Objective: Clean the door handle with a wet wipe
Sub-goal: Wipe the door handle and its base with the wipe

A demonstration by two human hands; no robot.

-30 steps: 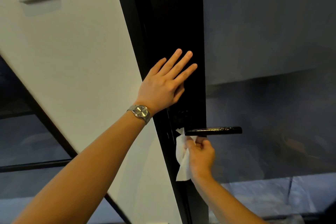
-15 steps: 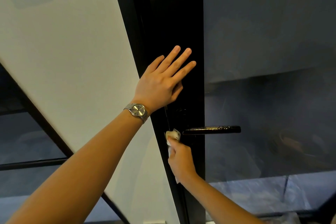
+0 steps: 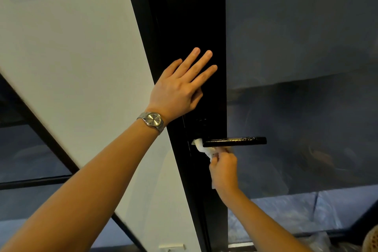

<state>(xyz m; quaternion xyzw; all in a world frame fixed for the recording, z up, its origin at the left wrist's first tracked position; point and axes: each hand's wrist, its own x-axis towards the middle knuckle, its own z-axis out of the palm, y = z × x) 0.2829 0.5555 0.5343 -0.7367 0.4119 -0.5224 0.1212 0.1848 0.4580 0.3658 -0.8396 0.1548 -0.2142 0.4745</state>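
Pinched in right hand, wipe seemingly touches handle (underside).

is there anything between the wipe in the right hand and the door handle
Nothing visible. The right hand holds the wet wipe against the inner end of the door handle. The left hand rests flat on the door frame above, clear of it.

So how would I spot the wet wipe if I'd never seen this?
Find the black door frame running down the middle, then the black lever handle sticking out rightward. The wet wipe is the crumpled white bit at the handle's base, pinched by the right hand.
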